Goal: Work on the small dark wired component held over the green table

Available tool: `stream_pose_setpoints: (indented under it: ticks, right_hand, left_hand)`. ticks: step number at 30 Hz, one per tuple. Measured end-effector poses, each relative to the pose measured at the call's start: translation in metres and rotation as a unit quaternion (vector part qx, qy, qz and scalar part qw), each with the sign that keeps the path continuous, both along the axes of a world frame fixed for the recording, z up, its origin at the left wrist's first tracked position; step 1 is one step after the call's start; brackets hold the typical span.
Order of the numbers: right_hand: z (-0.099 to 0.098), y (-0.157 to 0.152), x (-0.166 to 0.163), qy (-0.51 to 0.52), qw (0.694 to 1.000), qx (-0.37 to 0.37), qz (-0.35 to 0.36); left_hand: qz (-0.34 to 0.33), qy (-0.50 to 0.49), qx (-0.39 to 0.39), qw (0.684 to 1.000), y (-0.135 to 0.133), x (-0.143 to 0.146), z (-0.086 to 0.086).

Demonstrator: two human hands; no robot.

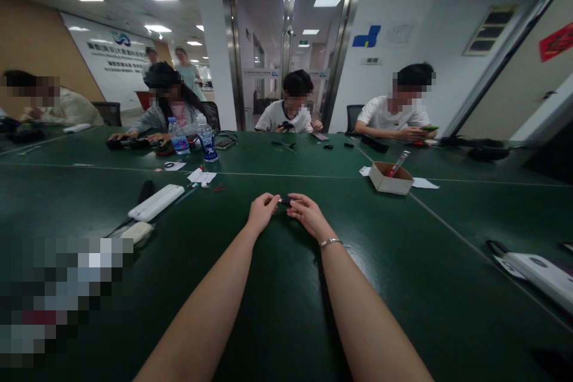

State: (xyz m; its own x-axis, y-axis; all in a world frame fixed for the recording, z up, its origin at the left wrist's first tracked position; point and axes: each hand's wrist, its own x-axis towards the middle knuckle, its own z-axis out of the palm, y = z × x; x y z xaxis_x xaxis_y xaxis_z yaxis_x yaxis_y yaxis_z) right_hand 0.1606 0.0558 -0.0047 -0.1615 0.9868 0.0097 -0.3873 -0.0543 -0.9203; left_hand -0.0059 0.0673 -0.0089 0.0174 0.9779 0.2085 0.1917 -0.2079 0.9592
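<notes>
My left hand [262, 213] and my right hand [310, 215] meet above the middle of the green table [286, 274]. Between them is a small black object [285, 201] with a light, silvery end; its exact kind is too small to make out. The fingers of my left hand pinch the silvery end. My right hand, with a bracelet [331, 242] at its wrist, grips the dark end with thumb and fingers.
To the left lie a white power strip [156, 203] and a pale device [136, 233]. Bottles [208, 142] and paper [201, 176] stand farther back. A small box [390, 179] holds a red-and-clear tube. Several people sit across the table.
</notes>
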Motion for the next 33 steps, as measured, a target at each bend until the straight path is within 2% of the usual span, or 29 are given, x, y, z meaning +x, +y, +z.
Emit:
stream_pose_setpoints:
  ticks: [11, 33]
  right_hand:
    - [-0.0028, 0.0019, 0.0000, 0.006, 1.000, 0.007, 0.005]
    - [-0.0021, 0.0013, 0.0008, 0.001, 1.000, 0.010, 0.015]
  left_hand:
    - [0.003, 0.015, -0.013, 1.000, -0.0060, -0.0010, 0.0066]
    - [0.029, 0.083, -0.009, 0.996, -0.0022, -0.0013, 0.0027]
